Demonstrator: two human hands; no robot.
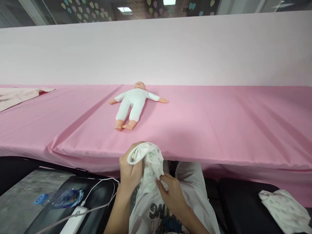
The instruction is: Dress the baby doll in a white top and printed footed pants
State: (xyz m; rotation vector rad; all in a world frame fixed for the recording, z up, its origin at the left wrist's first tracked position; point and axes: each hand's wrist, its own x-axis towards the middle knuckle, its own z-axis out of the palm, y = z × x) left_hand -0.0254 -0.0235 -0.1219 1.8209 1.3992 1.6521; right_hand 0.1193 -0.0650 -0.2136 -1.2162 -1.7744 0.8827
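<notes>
A small white baby garment point(151, 162) with a faint green print is bunched up in front of my lap, its thick folded edge turned toward the upper left. My left hand point(131, 165) is wrapped round its left side, partly behind the cloth. Lower down on the right, my right hand point(172, 191) pinches the fabric between thumb and fingers. Beyond the hands, a baby doll point(133, 102) in a white suit lies on its back on the pink sheet point(207, 130), arms spread and feet toward me.
At the left, a black chair seat point(97, 195) bears a plastic bottle point(60, 198) and a white power strip point(75, 221) with cables. Another printed cloth point(285, 208) lies on the right black chair point(243, 201). A pale cloth point(19, 97) rests at the table's far left; a white wall stands behind.
</notes>
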